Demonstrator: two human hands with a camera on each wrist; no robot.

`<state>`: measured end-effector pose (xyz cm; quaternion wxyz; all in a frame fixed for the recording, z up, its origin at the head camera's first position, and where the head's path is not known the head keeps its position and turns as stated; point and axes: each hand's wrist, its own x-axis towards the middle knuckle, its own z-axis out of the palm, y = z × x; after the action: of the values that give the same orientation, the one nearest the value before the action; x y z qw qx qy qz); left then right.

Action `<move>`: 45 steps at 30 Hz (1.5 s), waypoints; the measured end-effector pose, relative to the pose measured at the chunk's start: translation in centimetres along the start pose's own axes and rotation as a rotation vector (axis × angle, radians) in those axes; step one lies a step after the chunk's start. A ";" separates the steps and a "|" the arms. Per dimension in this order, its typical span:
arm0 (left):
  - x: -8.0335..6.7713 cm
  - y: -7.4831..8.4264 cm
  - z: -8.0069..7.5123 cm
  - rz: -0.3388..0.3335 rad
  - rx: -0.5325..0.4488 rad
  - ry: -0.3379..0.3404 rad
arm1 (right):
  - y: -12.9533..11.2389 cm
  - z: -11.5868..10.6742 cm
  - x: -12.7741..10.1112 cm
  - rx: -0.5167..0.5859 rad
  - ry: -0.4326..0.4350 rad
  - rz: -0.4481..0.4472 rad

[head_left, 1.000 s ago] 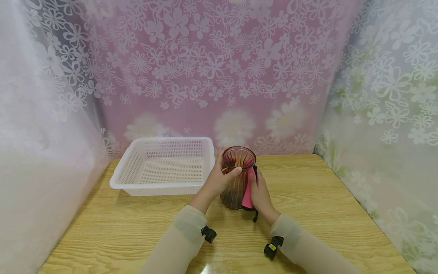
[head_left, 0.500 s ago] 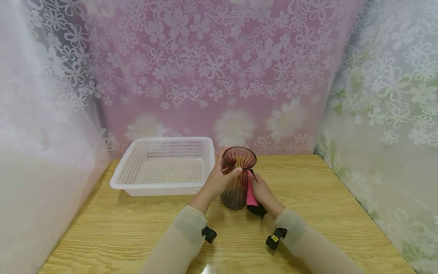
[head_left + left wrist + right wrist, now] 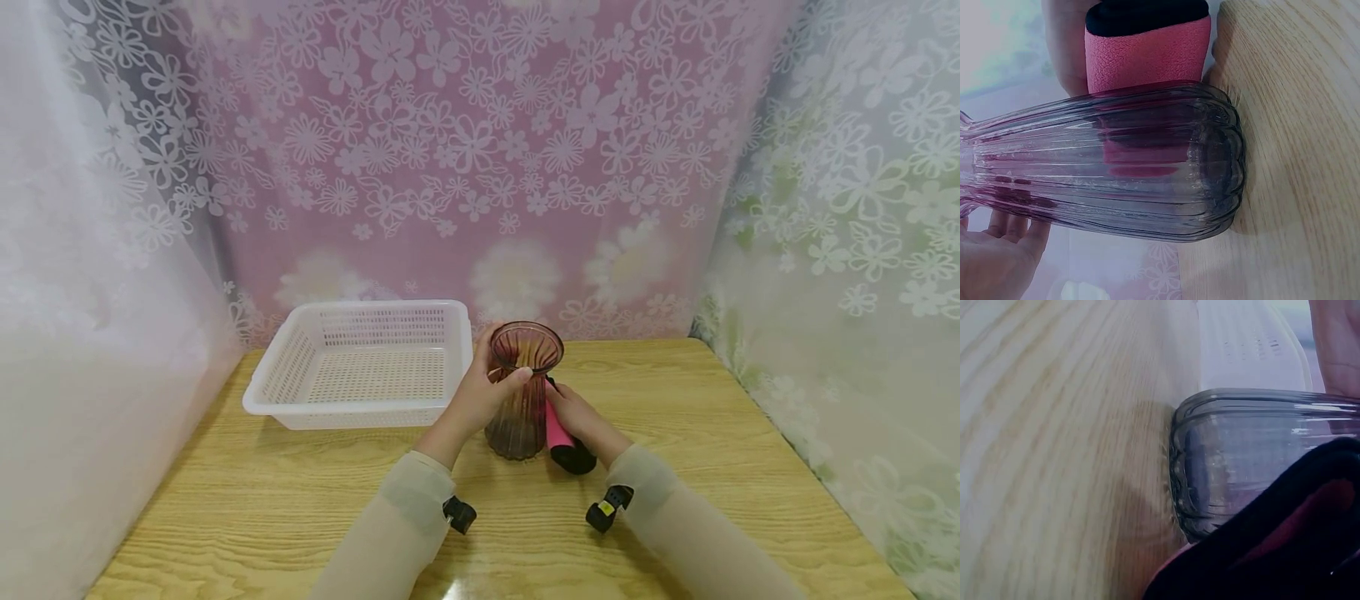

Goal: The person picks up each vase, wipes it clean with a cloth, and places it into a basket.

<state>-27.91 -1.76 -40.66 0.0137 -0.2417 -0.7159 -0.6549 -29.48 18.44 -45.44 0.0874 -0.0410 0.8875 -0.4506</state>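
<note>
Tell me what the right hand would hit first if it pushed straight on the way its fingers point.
Probably the pink-and-black cloth it presses, then the ribbed glass vase right behind it. The right hand points left toward the vase, which the left hand holds at the neck.

Bright, even light — glare on the table (wrist views blurred).

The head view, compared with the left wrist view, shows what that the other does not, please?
Only the head view shows the white perforated basket, both sleeves and the flowered curtains. Only the left wrist view shows the ribbed base of the glass vase close up. Both show the left hand gripping the vase and the right hand pressing a pink and black cloth against it.
</note>
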 end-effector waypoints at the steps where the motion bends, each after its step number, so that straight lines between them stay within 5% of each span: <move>1: 0.0 0.0 0.0 0.000 -0.001 -0.001 | 0.0 -0.1 0.0 -0.002 -0.005 0.002; 15: -0.1 0.2 -0.1 -0.024 0.005 -0.005 | -0.7 -2.0 -0.3 -0.002 -0.002 0.047; 27: -0.1 0.2 -0.1 -0.009 -0.019 -0.022 | -3.3 -6.0 -2.1 0.094 0.001 0.059; 45: 0.0 0.0 0.1 -0.019 -0.016 -0.008 | -7.3 -9.4 -5.1 0.246 0.082 -0.051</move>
<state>-27.87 -1.72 -40.71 0.0026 -0.2377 -0.7128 -0.6599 -26.35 22.32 -33.47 0.0441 -0.0343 0.8269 -0.5596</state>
